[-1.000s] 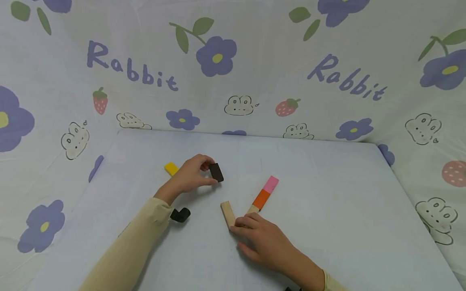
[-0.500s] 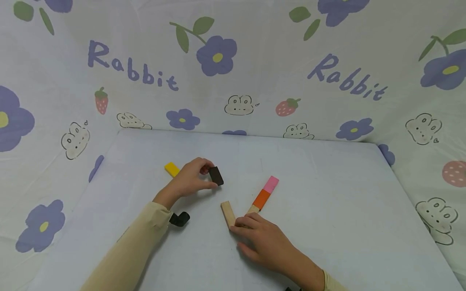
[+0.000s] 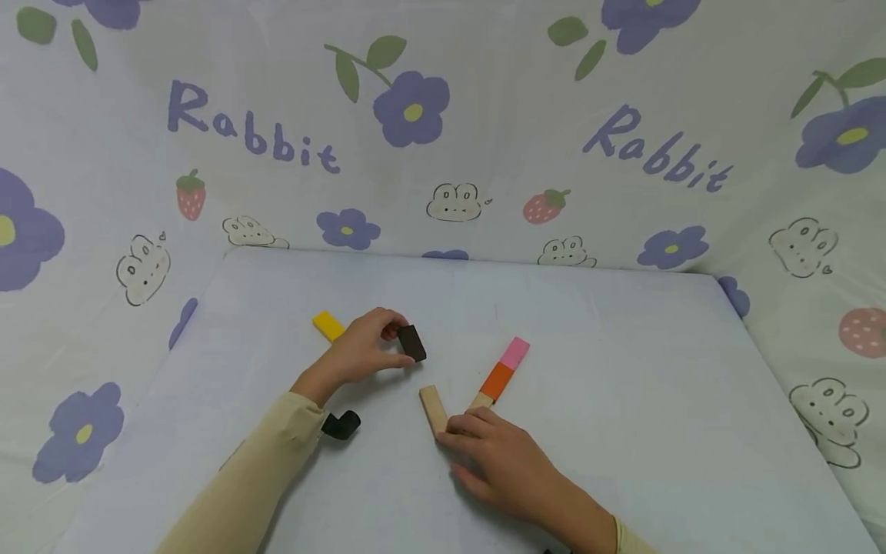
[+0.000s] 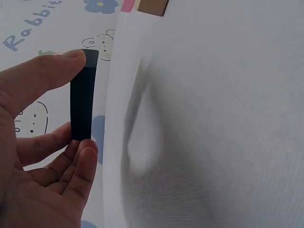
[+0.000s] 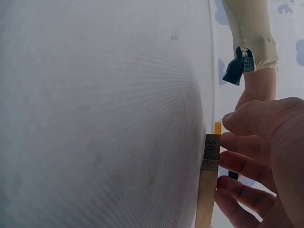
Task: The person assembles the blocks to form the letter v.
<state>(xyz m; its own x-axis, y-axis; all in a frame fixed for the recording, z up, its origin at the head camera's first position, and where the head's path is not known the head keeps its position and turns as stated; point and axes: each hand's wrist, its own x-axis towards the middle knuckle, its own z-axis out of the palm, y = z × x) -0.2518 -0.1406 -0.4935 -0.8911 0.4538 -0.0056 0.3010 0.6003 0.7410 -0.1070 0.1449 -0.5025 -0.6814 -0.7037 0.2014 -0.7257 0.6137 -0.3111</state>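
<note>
My left hand (image 3: 360,350) pinches a dark, nearly black rectangular block (image 3: 411,343) by its ends, thumb at one end and fingertips at the other. The left wrist view shows the dark block (image 4: 82,102) held above the white surface. Near the middle, my right hand (image 3: 508,465) touches plain wooden blocks with its fingertips, its thumb apart. One wooden block (image 3: 433,409) slants to the left of the fingers; another wooden block (image 3: 481,400) is partly hidden behind them. In the right wrist view, a block end marked "50" (image 5: 212,147) lies beside the fingers.
An orange block (image 3: 497,382) and a pink block (image 3: 515,353) continue in a line from the partly hidden wooden one. Behind the left hand lies a yellow block (image 3: 328,325), partly covered. A black device (image 3: 341,425) is on the left wrist. Patterned cloth (image 3: 443,154) rises behind the white table (image 3: 664,385).
My left hand has moved slightly toward me with the dark block in its grip. The right hand and the other blocks hold their places.
</note>
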